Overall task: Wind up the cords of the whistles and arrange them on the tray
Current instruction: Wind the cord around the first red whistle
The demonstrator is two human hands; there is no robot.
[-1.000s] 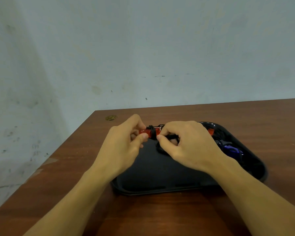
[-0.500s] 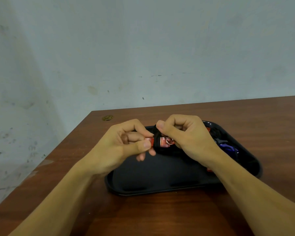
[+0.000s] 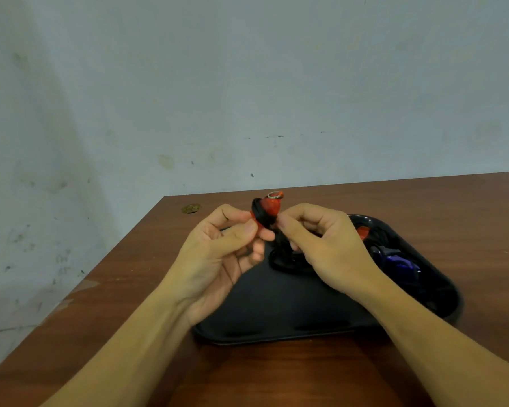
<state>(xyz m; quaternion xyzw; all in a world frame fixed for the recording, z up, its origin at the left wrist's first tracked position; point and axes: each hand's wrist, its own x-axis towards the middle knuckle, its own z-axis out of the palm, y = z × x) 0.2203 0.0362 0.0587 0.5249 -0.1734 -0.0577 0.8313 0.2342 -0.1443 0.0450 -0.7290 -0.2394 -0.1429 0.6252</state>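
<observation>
Holding a red whistle above the tray

Head view: just above the middle of the frame, the left hand [image 3: 218, 254] pinches a red whistle [image 3: 269, 208] between thumb and forefinger, holding it upright over the far end of a black tray [image 3: 276, 318]. Black cord [image 3: 260, 215] is wrapped round the whistle's body, and a small metal ring [image 3: 274, 195] shows at its top. The right hand [image 3: 329, 248], its fingers curled, pinches the cord just beside the whistle; the loose remainder hangs down into a dark coil on the tray below the hands. At the right of the frame, a second red whistle [image 3: 363, 232] and a blue whistle [image 3: 394, 258] lie in the tray's right end, with dark cords around them. The tray sits on a brown wooden counter [image 3: 276, 377]. A small brass-coloured round thing [image 3: 191, 208] lies near the counter's far left corner, against a pale wall [image 3: 247, 83].
</observation>
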